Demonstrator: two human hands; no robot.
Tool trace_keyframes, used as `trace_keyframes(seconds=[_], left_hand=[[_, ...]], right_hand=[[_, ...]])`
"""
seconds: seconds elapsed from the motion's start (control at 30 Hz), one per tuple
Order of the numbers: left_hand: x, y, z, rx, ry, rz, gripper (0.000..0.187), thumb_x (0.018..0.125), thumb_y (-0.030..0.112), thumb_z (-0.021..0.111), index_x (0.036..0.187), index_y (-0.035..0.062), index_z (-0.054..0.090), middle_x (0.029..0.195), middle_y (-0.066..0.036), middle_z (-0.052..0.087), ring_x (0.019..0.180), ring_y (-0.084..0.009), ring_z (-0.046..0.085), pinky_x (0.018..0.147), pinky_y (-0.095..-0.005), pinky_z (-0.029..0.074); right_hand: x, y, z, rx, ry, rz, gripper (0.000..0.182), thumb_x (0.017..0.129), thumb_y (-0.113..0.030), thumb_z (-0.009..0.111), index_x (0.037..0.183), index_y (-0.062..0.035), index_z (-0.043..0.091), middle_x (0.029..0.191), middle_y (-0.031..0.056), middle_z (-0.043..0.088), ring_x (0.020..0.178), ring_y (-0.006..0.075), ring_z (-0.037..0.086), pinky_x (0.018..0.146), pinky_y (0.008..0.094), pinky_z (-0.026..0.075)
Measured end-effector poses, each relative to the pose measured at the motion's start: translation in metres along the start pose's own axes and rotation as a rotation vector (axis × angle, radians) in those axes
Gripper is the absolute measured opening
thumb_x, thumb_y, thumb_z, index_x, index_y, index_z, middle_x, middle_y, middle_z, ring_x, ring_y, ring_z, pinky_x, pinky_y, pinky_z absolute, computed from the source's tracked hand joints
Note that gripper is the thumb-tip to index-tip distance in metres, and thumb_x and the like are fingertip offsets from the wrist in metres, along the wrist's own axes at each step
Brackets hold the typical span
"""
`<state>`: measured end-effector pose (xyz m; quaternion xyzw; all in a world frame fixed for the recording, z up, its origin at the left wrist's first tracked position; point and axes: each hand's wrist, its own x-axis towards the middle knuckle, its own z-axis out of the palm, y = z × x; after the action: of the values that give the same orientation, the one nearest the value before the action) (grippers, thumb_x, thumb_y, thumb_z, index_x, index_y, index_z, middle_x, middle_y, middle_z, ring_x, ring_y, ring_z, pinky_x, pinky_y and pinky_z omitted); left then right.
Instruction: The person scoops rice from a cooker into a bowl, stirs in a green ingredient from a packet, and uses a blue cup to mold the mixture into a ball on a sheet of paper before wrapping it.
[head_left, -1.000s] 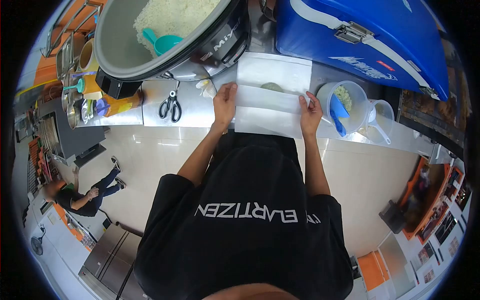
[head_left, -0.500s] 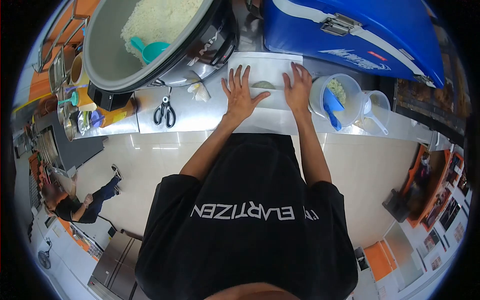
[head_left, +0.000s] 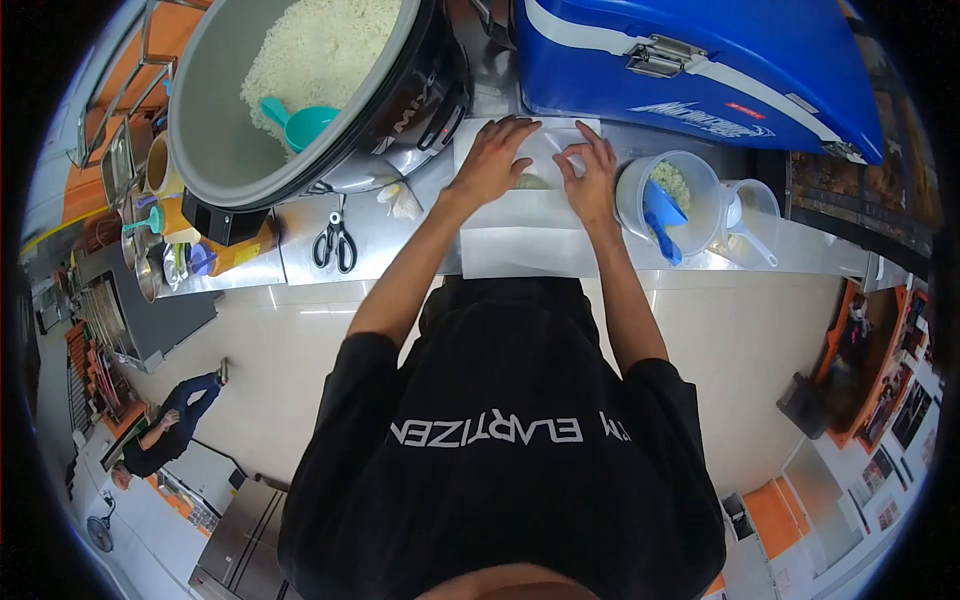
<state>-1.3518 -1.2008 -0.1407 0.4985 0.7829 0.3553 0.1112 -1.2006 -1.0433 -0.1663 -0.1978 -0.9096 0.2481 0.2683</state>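
A white paper sheet [head_left: 530, 253] lies on the steel counter in front of me, with a crease across it. A small greenish mound of food [head_left: 530, 182] shows partly at the sheet's middle, between my hands. My left hand [head_left: 490, 162] rests over the far left part of the sheet, fingers bent to the right and thumb apart from them. On the other side, my right hand [head_left: 590, 180] has its thumb and forefinger brought together at the sheet. Its other fingers point away from me. What lies under both palms is hidden.
A large cooker of white rice [head_left: 330, 60] with a teal scoop [head_left: 308, 127] stands back left. Black scissors [head_left: 335, 245] lie below it. A blue cooler box [head_left: 690, 75] is behind. Tubs with a blue scoop [head_left: 664, 215] and white spoon [head_left: 750, 240] stand right. Another person [head_left: 165, 435] is left.
My left hand has gone from fingers spread flat to bent over the sheet, moving right and away from me. My right thumb and forefinger have come together. The other person has shifted.
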Motion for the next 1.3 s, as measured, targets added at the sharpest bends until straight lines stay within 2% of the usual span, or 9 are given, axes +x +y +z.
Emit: trace_keyframes(seconds=[0.3, 0.5, 0.57, 0.7, 0.73, 0.87, 1.0, 1.17, 1.3], left_hand=[[0.040, -0.008, -0.015, -0.158, -0.333, 0.002, 0.034, 0.088, 0.016, 0.080, 0.120, 0.0070, 0.073, 0.108, -0.014, 0.077, 0.104, -0.0326, 0.073, 0.097, -0.0427, 0.055], [0.047, -0.008, -0.025, 0.046, -0.632, -0.042, 0.040, 0.094, 0.037, 0.074, 0.115, 0.0033, 0.077, 0.117, -0.019, 0.075, 0.106, -0.0386, 0.071, 0.095, -0.0454, 0.055], [0.037, 0.001, -0.025, 0.087, -0.600, -0.020, 0.038, 0.096, 0.037, 0.071, 0.114, 0.0041, 0.078, 0.115, -0.019, 0.076, 0.105, -0.0393, 0.070, 0.095, -0.0463, 0.055], [0.016, 0.018, -0.011, 0.131, -0.587, -0.041, 0.035, 0.100, 0.037, 0.065, 0.109, 0.0043, 0.077, 0.106, -0.025, 0.074, 0.111, -0.0419, 0.068, 0.100, -0.0510, 0.051], [0.013, 0.029, -0.013, 0.161, -0.594, -0.048, 0.032, 0.103, 0.033, 0.061, 0.106, 0.0040, 0.075, 0.107, -0.025, 0.072, 0.110, -0.0413, 0.068, 0.100, -0.0527, 0.050], [-0.011, 0.039, -0.003, 0.173, -0.506, -0.055, 0.027, 0.102, 0.026, 0.060, 0.105, 0.0061, 0.078, 0.099, -0.019, 0.075, 0.100, -0.0413, 0.071, 0.089, -0.0539, 0.055], [-0.022, 0.053, -0.006, 0.213, -0.529, -0.003, 0.029, 0.103, 0.024, 0.058, 0.112, 0.0015, 0.075, 0.109, -0.023, 0.074, 0.102, -0.0442, 0.071, 0.090, -0.0533, 0.056], [-0.043, 0.073, -0.005, 0.153, -0.462, -0.080, 0.049, 0.107, 0.033, 0.054, 0.131, -0.0097, 0.059, 0.125, -0.032, 0.067, 0.119, -0.0450, 0.066, 0.100, -0.0511, 0.055], [-0.059, 0.072, -0.001, 0.127, -0.351, -0.040, 0.054, 0.106, 0.026, 0.056, 0.142, -0.0131, 0.049, 0.141, -0.035, 0.058, 0.133, -0.0462, 0.057, 0.111, -0.0501, 0.049]], right_hand=[[0.029, -0.036, -0.046, 0.590, -0.116, 0.462, 0.034, 0.084, -0.003, 0.081, 0.116, -0.0084, 0.070, 0.115, 0.0114, 0.076, 0.119, 0.0319, 0.067, 0.102, 0.0426, 0.051], [0.016, -0.032, -0.052, 0.187, -0.206, 0.011, 0.030, 0.087, -0.004, 0.076, 0.116, -0.0085, 0.071, 0.101, 0.0105, 0.075, 0.103, 0.0324, 0.068, 0.095, 0.0456, 0.051], [-0.002, -0.062, -0.065, 0.043, 0.149, -0.008, 0.026, 0.087, -0.006, 0.074, 0.113, -0.0056, 0.071, 0.104, 0.0113, 0.073, 0.101, 0.0342, 0.066, 0.093, 0.0475, 0.049], [-0.084, -0.103, -0.058, 0.010, -0.281, -0.073, 0.048, 0.088, -0.016, 0.074, 0.132, 0.0002, 0.062, 0.142, 0.0213, 0.056, 0.134, 0.0394, 0.052, 0.115, 0.0569, 0.039], [-0.101, -0.107, -0.048, -0.017, -0.404, 0.016, 0.069, 0.090, -0.023, 0.077, 0.149, -0.0012, 0.050, 0.157, 0.0202, 0.043, 0.150, 0.0421, 0.035, 0.125, 0.0617, 0.024], [-0.115, -0.115, -0.024, -0.266, -0.583, -0.034, 0.087, 0.098, -0.053, 0.064, 0.157, 0.0062, 0.038, 0.165, 0.0235, 0.034, 0.158, 0.0441, 0.022, 0.127, 0.0669, 0.012], [-0.110, -0.114, -0.015, -0.248, -0.544, -0.004, 0.088, 0.098, -0.055, 0.062, 0.156, 0.0062, 0.039, 0.164, 0.0242, 0.035, 0.158, 0.0437, 0.021, 0.126, 0.0676, 0.011], [-0.104, -0.092, -0.036, 0.110, -0.300, -0.038, 0.044, 0.096, -0.015, 0.071, 0.134, 0.0023, 0.059, 0.145, 0.0223, 0.057, 0.142, 0.0401, 0.050, 0.120, 0.0553, 0.037], [-0.066, -0.073, -0.052, 0.349, 0.041, 0.493, 0.044, 0.091, 0.007, 0.061, 0.134, -0.0018, 0.058, 0.130, 0.0174, 0.065, 0.092, 0.0281, 0.071, 0.079, 0.0369, 0.057]])
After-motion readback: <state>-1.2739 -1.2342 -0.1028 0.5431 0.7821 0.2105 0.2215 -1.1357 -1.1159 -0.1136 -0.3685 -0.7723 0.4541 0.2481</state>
